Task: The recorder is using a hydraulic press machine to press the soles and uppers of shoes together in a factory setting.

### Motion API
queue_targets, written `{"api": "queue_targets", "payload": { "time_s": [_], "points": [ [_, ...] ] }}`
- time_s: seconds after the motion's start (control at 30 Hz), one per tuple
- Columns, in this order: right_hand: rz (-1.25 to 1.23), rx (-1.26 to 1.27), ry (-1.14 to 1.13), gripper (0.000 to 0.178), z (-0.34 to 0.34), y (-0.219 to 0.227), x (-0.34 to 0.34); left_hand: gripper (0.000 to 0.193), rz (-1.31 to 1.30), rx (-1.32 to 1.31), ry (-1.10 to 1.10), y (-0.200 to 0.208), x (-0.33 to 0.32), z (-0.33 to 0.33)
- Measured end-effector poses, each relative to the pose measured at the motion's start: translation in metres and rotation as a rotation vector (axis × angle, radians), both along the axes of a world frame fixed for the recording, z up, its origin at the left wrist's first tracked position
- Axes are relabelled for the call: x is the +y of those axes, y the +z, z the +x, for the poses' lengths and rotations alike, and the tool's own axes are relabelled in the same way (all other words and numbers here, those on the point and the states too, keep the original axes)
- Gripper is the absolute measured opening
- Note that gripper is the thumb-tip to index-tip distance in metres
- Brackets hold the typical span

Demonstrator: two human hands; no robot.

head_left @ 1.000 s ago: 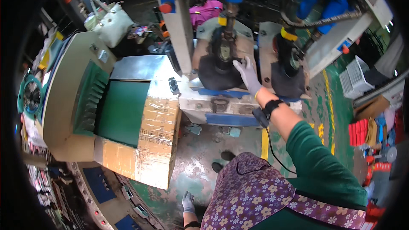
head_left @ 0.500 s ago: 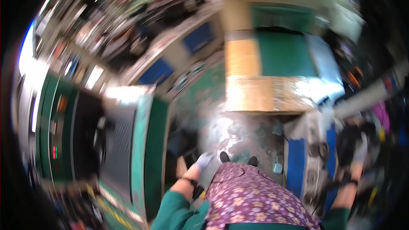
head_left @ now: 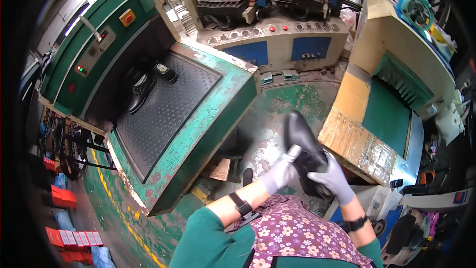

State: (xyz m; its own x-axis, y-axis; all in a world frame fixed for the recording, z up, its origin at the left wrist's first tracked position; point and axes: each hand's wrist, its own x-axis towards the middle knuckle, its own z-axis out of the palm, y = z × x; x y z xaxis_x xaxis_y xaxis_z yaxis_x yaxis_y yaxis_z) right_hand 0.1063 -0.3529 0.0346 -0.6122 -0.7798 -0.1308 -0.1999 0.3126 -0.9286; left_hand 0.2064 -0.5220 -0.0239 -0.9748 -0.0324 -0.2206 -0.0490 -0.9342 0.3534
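Both gloved hands grip a black shoe in mid-air above the floor: left hand closed at its side, right hand wrapped around the heel. It looks light, stiff-soled and glossy, so probably slippery.

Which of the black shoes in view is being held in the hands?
The black leather shoe in front of the person, gripped by both gloved hands; the other two black shoes sit on the green machine's conveyor mat.
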Motion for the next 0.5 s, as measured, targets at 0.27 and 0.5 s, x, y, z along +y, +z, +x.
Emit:
{"api": "queue_targets", "payload": {
  "time_s": [0.27,0.5],
  "points": [
    [-0.089,0.151,0.375,0.078,0.050,0.023,-0.242,0.058,0.163,0.045,0.929,-0.008,-0.275,0.120],
    [0.207,0.108,0.347,0.058,0.056,-0.030,-0.263,0.056,0.471,-0.098,1.533,-0.077,-0.546,0.192]
  ]
}}
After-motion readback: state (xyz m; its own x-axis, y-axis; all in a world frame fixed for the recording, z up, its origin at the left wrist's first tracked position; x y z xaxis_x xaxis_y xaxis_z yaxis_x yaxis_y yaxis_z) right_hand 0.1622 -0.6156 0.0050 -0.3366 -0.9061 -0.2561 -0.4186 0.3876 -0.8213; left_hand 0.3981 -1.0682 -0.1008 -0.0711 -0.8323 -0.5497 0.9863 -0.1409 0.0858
